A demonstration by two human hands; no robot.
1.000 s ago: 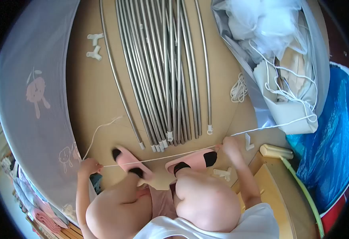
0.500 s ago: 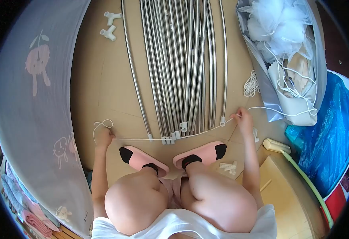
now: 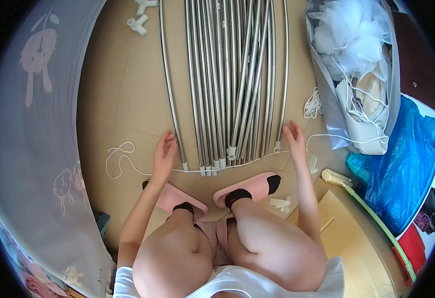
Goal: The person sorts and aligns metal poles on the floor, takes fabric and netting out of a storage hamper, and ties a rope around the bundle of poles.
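A thin white rope [image 3: 250, 163] runs across the floor by the capped ends of a bundle of metal tubes [image 3: 222, 89]. Its left end curls loosely on the floor. My left hand [image 3: 165, 153], with loosely bent fingers and nothing in it, is beside the single metal tube [image 3: 170, 107] left of the bundle. On the other side, my right hand [image 3: 294, 138] holds nothing, fingers stretched forward, close to another single tube [image 3: 282, 94] with a white end cap. The rope passes near my right wrist and goes on toward a grey bag.
The grey bag [image 3: 327, 109] holds white tulle [image 3: 349, 30] and more rope. A coiled rope [image 3: 313, 103] lies beside it. White plastic connectors [image 3: 138, 25] lie at upper left. Grey printed fabric [image 3: 33, 149] hangs left. Blue plastic [image 3: 401, 164] and a green-handled tool [image 3: 376, 223] are at right.
Both hands have let go of the rope, which now lies slack on the floor. My left hand has moved right and forward to the left tube; my right hand has shifted slightly forward and left.
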